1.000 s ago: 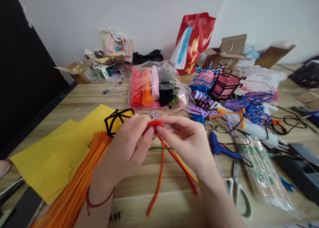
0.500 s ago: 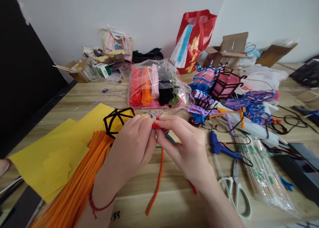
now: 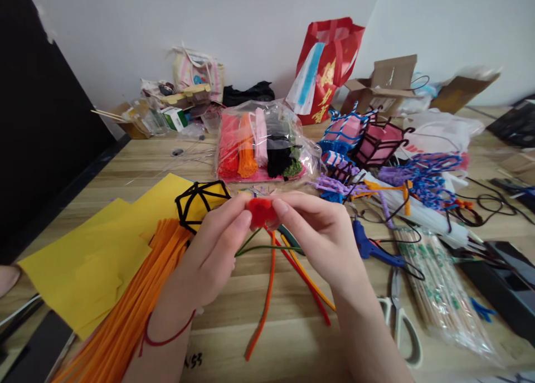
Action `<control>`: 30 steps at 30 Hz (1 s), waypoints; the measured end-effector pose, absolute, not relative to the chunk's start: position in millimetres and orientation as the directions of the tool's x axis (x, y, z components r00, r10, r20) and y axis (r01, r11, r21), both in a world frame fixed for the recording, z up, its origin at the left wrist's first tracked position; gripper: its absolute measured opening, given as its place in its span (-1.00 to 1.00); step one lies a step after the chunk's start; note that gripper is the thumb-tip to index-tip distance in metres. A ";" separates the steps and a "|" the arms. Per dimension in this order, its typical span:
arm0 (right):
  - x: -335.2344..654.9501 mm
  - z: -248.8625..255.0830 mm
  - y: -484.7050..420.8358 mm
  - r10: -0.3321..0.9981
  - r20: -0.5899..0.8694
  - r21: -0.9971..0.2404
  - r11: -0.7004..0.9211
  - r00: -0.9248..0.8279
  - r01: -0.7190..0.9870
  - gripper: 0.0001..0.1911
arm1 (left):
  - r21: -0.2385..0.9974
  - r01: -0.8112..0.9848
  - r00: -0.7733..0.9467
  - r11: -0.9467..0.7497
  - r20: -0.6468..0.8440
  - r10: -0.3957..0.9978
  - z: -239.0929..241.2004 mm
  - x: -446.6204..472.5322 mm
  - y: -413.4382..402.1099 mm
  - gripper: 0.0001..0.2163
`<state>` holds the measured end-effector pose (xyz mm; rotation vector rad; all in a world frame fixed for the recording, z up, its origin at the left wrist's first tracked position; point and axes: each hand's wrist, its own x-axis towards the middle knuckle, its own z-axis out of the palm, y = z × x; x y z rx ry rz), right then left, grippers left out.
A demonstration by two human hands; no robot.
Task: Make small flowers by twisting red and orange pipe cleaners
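Between my two hands is a short piece of bent red pipe cleaner (image 3: 261, 212), fuzzy and folded into a small rounded shape. My left hand (image 3: 213, 243) pinches its left side with thumb and fingers. On the opposite side, my right hand (image 3: 320, 235) grips it the same way. Below lie single pipe cleaners on the table: an orange one (image 3: 267, 299), a red one (image 3: 315, 294), a yellow-orange one (image 3: 320, 285) and green (image 3: 273, 248). A black-framed yellow lantern shape (image 3: 200, 202) stands just behind my left hand.
Orange pipe cleaners (image 3: 137, 294) and yellow sheets (image 3: 79, 260) lie at left. A clear bag of coloured bundles (image 3: 259, 149) sits behind. At right are a blue glue gun (image 3: 376, 249), scissors (image 3: 403, 321), bagged wooden sticks (image 3: 443, 294) and pink lanterns (image 3: 380, 140).
My hands have turned and moved slightly apart, so more of the red pipe cleaner shows between them. The green, red and yellow-orange strands below have come more into view.
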<state>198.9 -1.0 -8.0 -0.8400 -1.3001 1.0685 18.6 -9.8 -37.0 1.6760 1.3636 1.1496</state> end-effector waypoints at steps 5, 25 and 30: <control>199.9 -8.3 -4.2 0.937 0.342 -0.933 0.329 -0.071 -0.146 -0.83 | 0.823 0.379 0.239 -0.423 0.355 0.904 -19.3 19.9 -5.8 -0.74; 191.2 -15.2 -5.1 0.973 0.230 -0.960 0.230 0.019 -0.157 -0.93 | 0.891 0.337 0.157 -0.303 0.264 0.952 -48.3 4.3 6.7 -0.61; 195.1 -11.3 -3.3 0.990 0.142 -0.971 0.139 -0.003 -0.196 -0.92 | 0.908 0.330 0.224 -0.259 0.191 0.956 -33.3 8.5 1.3 -0.61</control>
